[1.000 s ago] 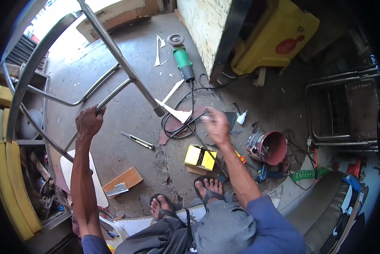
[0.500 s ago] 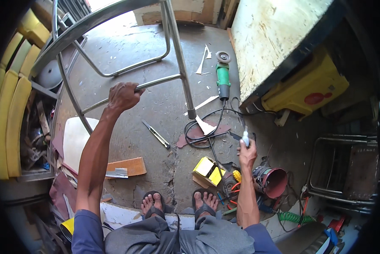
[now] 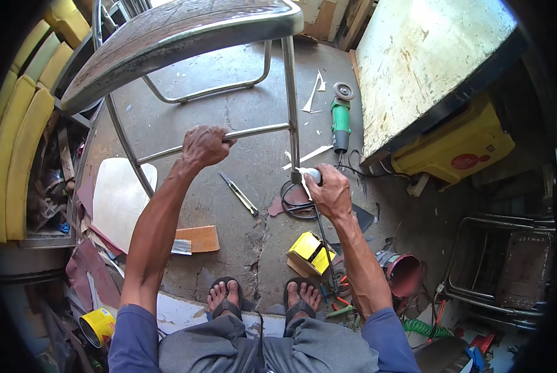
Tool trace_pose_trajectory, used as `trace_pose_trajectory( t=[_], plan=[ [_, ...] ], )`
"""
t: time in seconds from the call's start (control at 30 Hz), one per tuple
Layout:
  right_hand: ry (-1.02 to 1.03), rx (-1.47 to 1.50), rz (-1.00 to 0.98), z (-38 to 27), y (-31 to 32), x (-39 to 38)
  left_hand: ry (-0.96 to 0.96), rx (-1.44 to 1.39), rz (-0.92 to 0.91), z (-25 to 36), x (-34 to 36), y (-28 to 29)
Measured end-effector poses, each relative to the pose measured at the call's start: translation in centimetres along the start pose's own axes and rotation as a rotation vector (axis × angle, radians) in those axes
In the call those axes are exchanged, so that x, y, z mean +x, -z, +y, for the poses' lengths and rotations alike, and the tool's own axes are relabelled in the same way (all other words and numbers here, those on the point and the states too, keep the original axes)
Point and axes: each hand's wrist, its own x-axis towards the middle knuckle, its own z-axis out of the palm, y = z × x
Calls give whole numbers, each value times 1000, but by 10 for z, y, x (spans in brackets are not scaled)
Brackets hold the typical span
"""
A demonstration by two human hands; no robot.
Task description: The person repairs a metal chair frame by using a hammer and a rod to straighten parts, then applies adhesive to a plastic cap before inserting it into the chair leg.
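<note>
A metal-framed chair (image 3: 185,55) is held raised and tipped in front of me, its worn seat uppermost. My left hand (image 3: 207,147) is closed around the tubular crossbar (image 3: 260,131) between two of its legs. In my right hand (image 3: 331,189) lies a small white squeeze bottle (image 3: 310,174), tilted left so that its narrow nozzle is at the dark rubber foot (image 3: 296,178) of the right leg. Whether nozzle and foot touch I cannot tell. A cutter knife (image 3: 239,194) rests on the floor between my arms.
A green angle grinder (image 3: 340,121) with its black cord lies at the right, beside a white-topped bench (image 3: 424,68). Near my feet stand a yellow box (image 3: 310,252) and a paint-stained can (image 3: 405,275). Yellow cushions (image 3: 27,161) are stacked on the left; a folded chair (image 3: 499,267) lies right.
My right hand has moved up and left, bringing the bottle from beside the leg to its foot and tipping it over. The chair has shifted right and its seat shows more.
</note>
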Motion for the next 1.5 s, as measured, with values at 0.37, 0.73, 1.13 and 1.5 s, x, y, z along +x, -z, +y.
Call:
trace_pose_trajectory(
  t=[0.37, 0.73, 1.13, 1.5],
  plan=[
    [-27, 13, -35, 12, -10, 2, -12, -2, -7, -6, -2, -11],
    [-514, 185, 120, 39, 4, -30, -13, 9, -2, -5, -5, -10],
    [-666, 137, 366, 83, 16, -134, 32, 100, -5, -12, 9, -17],
    [-927, -250, -279, 66, 74, -383, 93, 166, -84, -11, 26, 14]
  ],
)
